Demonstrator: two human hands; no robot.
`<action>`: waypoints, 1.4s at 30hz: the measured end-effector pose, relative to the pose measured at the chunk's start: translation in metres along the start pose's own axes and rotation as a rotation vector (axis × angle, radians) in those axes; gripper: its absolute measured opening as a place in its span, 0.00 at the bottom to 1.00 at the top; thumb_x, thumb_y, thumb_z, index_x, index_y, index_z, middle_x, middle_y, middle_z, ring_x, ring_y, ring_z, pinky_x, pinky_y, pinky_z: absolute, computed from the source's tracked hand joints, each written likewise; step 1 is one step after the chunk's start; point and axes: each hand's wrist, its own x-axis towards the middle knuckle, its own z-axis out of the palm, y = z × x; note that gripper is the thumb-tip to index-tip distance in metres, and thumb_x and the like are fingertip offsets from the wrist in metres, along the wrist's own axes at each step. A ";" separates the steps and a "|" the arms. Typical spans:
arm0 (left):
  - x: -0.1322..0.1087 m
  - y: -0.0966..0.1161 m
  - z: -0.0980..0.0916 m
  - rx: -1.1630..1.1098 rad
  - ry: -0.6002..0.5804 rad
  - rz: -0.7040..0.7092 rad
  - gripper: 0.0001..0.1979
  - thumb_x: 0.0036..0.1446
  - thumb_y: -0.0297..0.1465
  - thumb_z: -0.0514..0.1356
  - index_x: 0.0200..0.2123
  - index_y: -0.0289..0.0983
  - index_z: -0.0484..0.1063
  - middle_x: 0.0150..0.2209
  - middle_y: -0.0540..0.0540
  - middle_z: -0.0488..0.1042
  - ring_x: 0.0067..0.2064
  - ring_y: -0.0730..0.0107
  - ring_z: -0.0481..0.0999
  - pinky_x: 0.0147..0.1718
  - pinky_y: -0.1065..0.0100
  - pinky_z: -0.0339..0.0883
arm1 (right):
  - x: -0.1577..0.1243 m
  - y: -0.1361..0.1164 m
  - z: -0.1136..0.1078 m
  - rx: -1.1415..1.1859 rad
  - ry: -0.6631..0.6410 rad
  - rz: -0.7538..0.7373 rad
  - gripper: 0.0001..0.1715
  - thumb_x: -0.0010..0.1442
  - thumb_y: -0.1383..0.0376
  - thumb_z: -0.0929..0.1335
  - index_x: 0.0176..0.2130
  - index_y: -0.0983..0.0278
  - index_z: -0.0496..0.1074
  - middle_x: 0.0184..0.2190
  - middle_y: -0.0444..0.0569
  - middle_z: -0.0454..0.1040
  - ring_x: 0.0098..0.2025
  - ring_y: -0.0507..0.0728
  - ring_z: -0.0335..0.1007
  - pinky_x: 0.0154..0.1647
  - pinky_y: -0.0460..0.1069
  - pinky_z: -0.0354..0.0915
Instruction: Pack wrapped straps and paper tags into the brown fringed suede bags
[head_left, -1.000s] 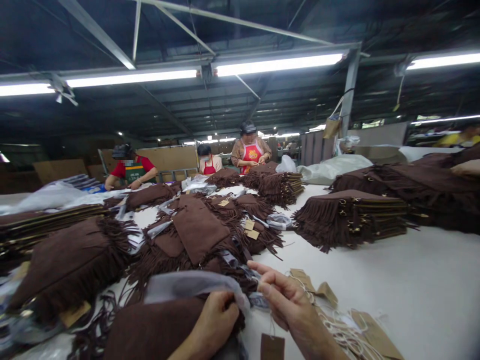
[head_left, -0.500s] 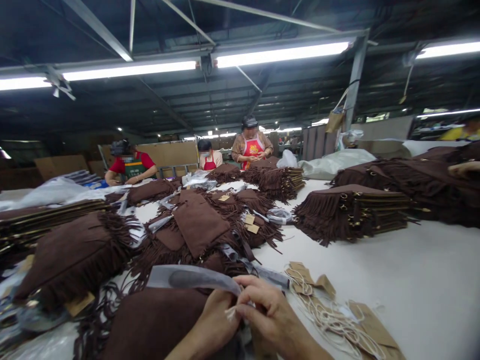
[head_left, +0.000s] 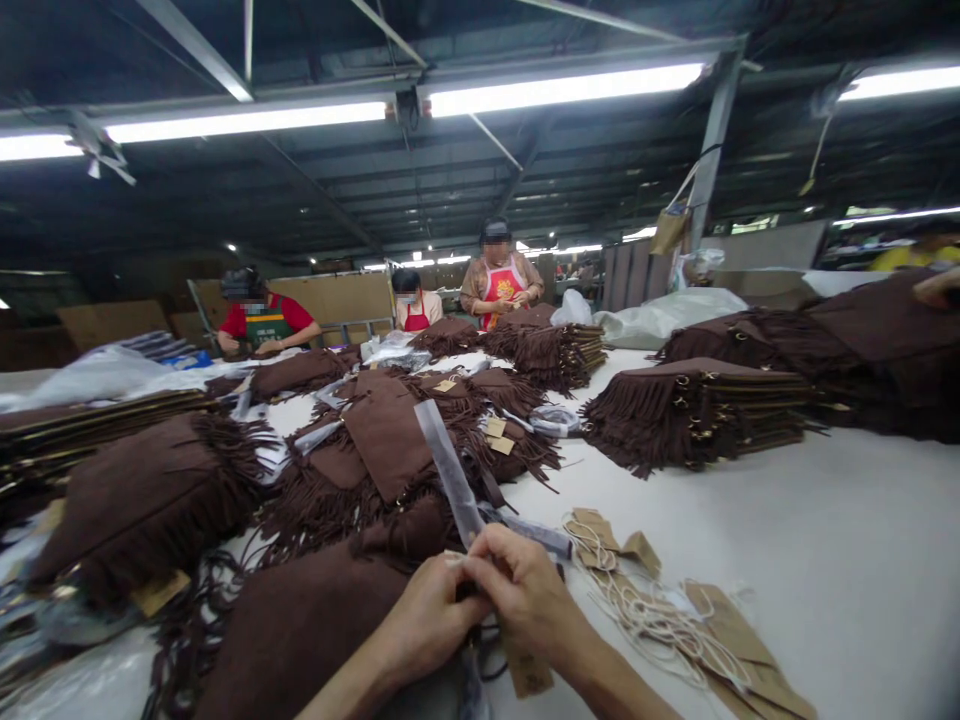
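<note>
My right hand (head_left: 529,590) has its fingers pinched narrow on a white cord (head_left: 454,557); my left hand (head_left: 427,620) curls against them, its grip hidden, so I cannot tell what it holds. From there, a translucent plastic sleeve (head_left: 448,465) rises toward eleven o'clock, a kraft tag (head_left: 529,672) hangs at five, a brown suede-look bag (head_left: 307,625) lies at nine, and corded kraft tags (head_left: 724,610) lie on the surface (head_left: 862,580) at three.

- Left hand (head_left: 424,612) and right hand (head_left: 529,590) meet at a cord (head_left: 454,557), a plastic strip (head_left: 445,462) rising behind them.
- A tag (head_left: 531,676) hangs below.
- Fringed bags (head_left: 142,497) crowd the table (head_left: 847,560) before three workers (head_left: 501,285).
</note>
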 end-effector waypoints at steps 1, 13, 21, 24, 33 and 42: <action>0.000 0.000 0.001 -0.013 0.014 -0.010 0.09 0.52 0.26 0.55 0.31 0.36 0.75 0.33 0.48 0.75 0.37 0.63 0.71 0.39 0.69 0.61 | 0.000 -0.001 0.000 0.064 -0.048 0.020 0.10 0.57 0.67 0.66 0.24 0.62 0.69 0.25 0.42 0.70 0.30 0.54 0.65 0.33 0.47 0.59; 0.006 -0.007 -0.021 -0.175 -0.129 -0.137 0.11 0.48 0.27 0.55 0.30 0.33 0.77 0.26 0.52 0.71 0.30 0.70 0.65 0.31 0.72 0.58 | 0.010 0.016 0.004 0.714 0.116 0.392 0.26 0.49 0.45 0.73 0.29 0.65 0.71 0.14 0.31 0.50 0.16 0.45 0.36 0.15 0.42 0.38; 0.012 -0.009 -0.009 -0.608 0.076 -0.370 0.12 0.41 0.38 0.62 0.21 0.34 0.71 0.21 0.49 0.71 0.23 0.73 0.63 0.25 0.71 0.53 | 0.012 0.009 -0.013 0.445 0.010 0.259 0.19 0.52 0.50 0.73 0.25 0.63 0.73 0.22 0.40 0.65 0.23 0.49 0.55 0.23 0.45 0.53; 0.011 -0.011 -0.013 -0.660 0.139 -0.426 0.10 0.38 0.36 0.63 0.22 0.34 0.71 0.19 0.52 0.68 0.21 0.77 0.58 0.22 0.72 0.47 | 0.003 0.004 -0.018 0.098 0.021 0.121 0.13 0.55 0.57 0.70 0.25 0.62 0.75 0.26 0.44 0.69 0.31 0.54 0.63 0.32 0.48 0.58; 0.011 -0.013 -0.013 -0.773 0.214 -0.465 0.17 0.36 0.41 0.67 0.23 0.36 0.66 0.17 0.59 0.58 0.20 0.80 0.53 0.21 0.73 0.43 | -0.011 0.002 -0.013 -0.262 -0.060 0.023 0.13 0.59 0.64 0.66 0.26 0.61 0.75 0.22 0.44 0.70 0.26 0.54 0.66 0.28 0.48 0.57; 0.010 -0.012 -0.013 -0.783 0.191 -0.465 0.19 0.36 0.43 0.67 0.23 0.36 0.64 0.18 0.58 0.57 0.21 0.79 0.52 0.22 0.72 0.41 | -0.009 0.007 -0.009 -0.280 -0.044 0.040 0.12 0.59 0.67 0.67 0.26 0.61 0.77 0.23 0.43 0.75 0.26 0.54 0.69 0.29 0.47 0.58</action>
